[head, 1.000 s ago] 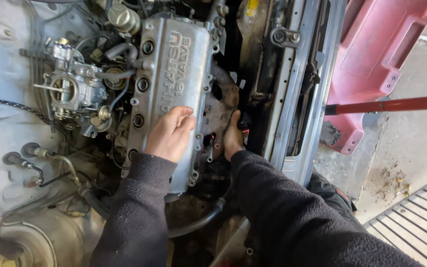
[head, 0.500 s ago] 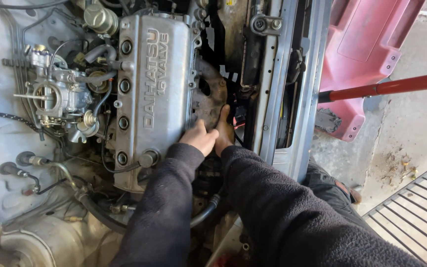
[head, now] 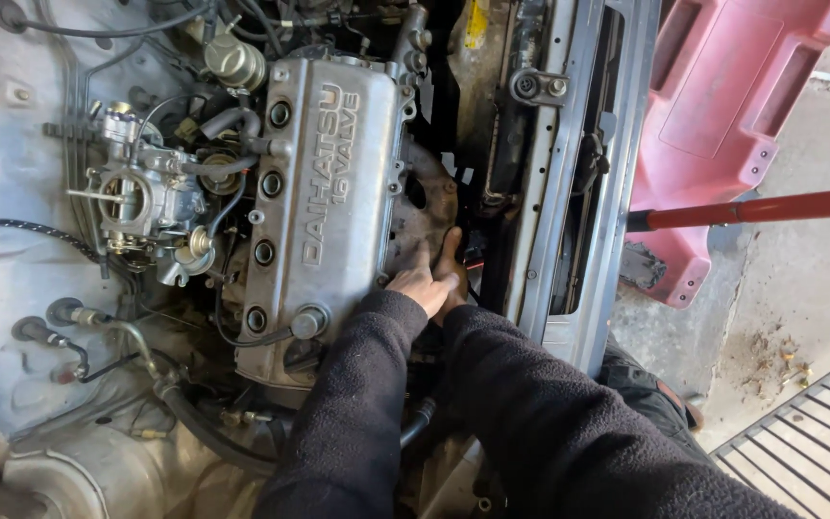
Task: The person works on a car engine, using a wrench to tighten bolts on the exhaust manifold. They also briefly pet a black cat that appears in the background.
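Observation:
Both my dark-sleeved arms reach into an open engine bay. My left hand (head: 413, 282) lies flat on the rusty brown exhaust manifold cover (head: 427, 204), fingers stretched out and holding nothing. Right beside it and touching it, my right hand (head: 451, 261) presses against the same cover at its right edge. Its fingertips point into the dark gap toward the radiator support, and its palm is hidden. The grey ribbed valve cover (head: 324, 192) lies just left of both hands.
A carburettor (head: 136, 202) with hoses and cables sits left of the valve cover. The grey radiator support (head: 569, 192) runs along the right. Beyond it are a red plastic panel (head: 722, 106), a red rod (head: 770, 207) and a metal grating (head: 809, 452).
My left hand has left the valve cover and slid right, onto the manifold cover next to my right hand. The right hand stays in about the same place.

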